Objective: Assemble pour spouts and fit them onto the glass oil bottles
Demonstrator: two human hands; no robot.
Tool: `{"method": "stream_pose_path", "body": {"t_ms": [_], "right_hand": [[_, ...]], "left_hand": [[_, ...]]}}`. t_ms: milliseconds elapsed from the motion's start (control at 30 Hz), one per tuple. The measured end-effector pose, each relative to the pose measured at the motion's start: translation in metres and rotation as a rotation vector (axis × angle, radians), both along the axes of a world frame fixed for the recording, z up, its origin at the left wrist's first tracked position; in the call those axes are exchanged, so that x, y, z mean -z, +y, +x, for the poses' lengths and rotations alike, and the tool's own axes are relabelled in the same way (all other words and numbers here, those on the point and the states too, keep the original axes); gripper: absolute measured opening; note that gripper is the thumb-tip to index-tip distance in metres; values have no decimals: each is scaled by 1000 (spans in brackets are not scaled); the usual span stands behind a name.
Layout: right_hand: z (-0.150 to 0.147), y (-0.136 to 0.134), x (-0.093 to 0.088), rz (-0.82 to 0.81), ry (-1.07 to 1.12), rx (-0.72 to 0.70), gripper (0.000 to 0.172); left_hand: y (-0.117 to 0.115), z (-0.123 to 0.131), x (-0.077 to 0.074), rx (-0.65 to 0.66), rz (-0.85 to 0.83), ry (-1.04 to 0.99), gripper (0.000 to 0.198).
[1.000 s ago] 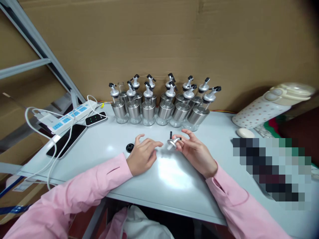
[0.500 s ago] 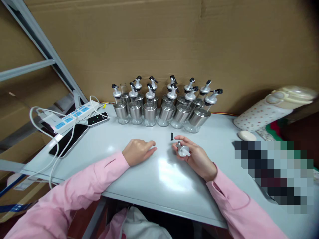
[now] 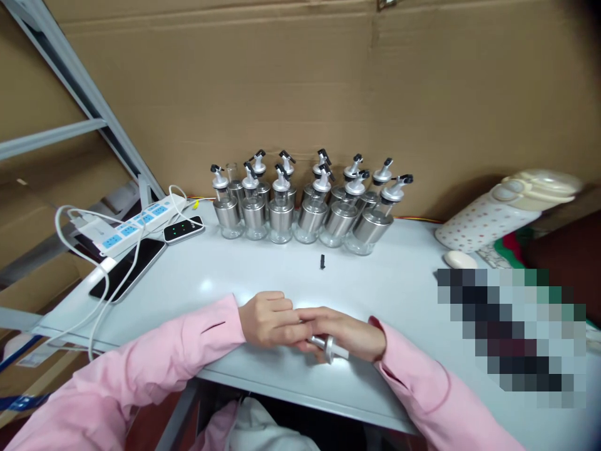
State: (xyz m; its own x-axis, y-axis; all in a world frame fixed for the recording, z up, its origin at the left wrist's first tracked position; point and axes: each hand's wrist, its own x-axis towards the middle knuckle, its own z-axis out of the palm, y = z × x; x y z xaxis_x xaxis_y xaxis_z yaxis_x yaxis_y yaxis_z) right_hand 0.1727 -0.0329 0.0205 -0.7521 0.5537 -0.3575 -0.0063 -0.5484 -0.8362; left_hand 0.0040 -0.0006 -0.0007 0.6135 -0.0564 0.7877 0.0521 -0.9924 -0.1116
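My right hand [image 3: 345,331] holds a silver bottle pour spout [image 3: 330,351] low over the front of the table, its pale stem pointing right. My left hand [image 3: 272,321] meets it from the left, fingers curled around the narrow end, which they largely hide. The fingers of both hands touch and overlap there. On the table beyond them lies a small black plastic piece [image 3: 322,262]. Behind it, glass bottles with steel sleeves [image 3: 280,216] stand in two rows, most topped with silver spouts and black flip caps [image 3: 359,178].
To the left are a power strip [image 3: 141,223], white cables, a phone [image 3: 129,272] and a small device with green lights [image 3: 184,230]. At right, a dotted flask [image 3: 488,216] leans near a white rounded object [image 3: 461,259] and a blurred-out area. Cardboard [image 3: 282,81] stands behind the bottles.
Both hands have come together nearer the table's front edge. The right hand brought the pour spout along and turned it; the left closed onto its narrow end. The black piece stayed on the table.
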Motion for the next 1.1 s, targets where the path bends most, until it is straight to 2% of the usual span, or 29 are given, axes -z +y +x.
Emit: {"method": "stream_pose_path", "body": {"t_ms": [100,200,300,400,533,600,667,733,800,867,1000,1033,1100], "right_hand": [[-1,1,1,-6,3,26,19],[5,5,2,9,-36,191,25],[17,11,2,-2,-60,415,28],[25,16,2,-42,-62,565,26],[26,16,2,-50,-55,574,25],[25,15,1,-37,-65,556,24],[24,15,0,-25,-71,546,22],[24,14,0,-20,-72,544,21],[24,14,1,-17,-73,542,22],[24,14,1,-5,-77,526,25],[21,14,4,80,-96,432,34],[20,14,4,116,-108,404,36],[18,14,5,199,-135,351,40]], "left_hand": [[2,-1,2,0,-75,16,20],[8,-6,4,-68,-341,46,24],[15,-9,6,-318,-558,207,23],[20,-10,5,-649,-549,455,26],[30,-17,-3,-882,-420,579,27],[37,-26,-8,-1054,-394,580,28],[44,-36,-12,-1247,-481,601,31],[49,-44,-12,-1315,-626,622,30],[49,-45,-8,-1264,-708,628,26],[43,-39,-2,-1079,-707,551,22],[20,-17,13,-340,-603,230,42],[13,-12,16,-219,-601,205,47],[3,-5,21,-72,-624,169,52]]}}
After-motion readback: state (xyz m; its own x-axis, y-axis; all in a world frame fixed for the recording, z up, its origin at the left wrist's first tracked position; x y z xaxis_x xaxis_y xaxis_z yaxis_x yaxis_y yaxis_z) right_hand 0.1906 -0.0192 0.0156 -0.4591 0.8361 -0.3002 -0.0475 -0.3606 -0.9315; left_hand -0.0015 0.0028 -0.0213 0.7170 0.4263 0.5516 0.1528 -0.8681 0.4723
